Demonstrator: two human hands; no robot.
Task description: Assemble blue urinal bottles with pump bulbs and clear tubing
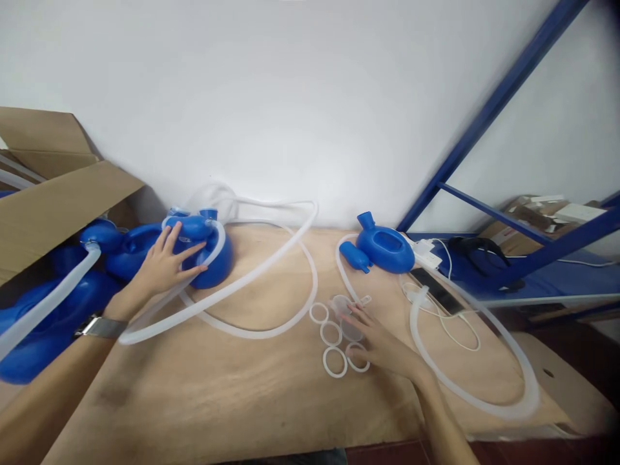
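Note:
My left hand has its fingers spread over a blue bottle part and a white tube, touching them beside a round blue container. My right hand is at several white rings and clear round discs on the wooden table; its fingers are apart, over a disc and one ring. Whether the fingertips touch them cannot be made out. Behind it lie a blue container with an oval opening and a small blue cylinder.
A long white tube loops across the table, and another curves at the right. A phone with cables lies near a power strip. More blue containers and an open cardboard box stand left; a blue metal frame rises right.

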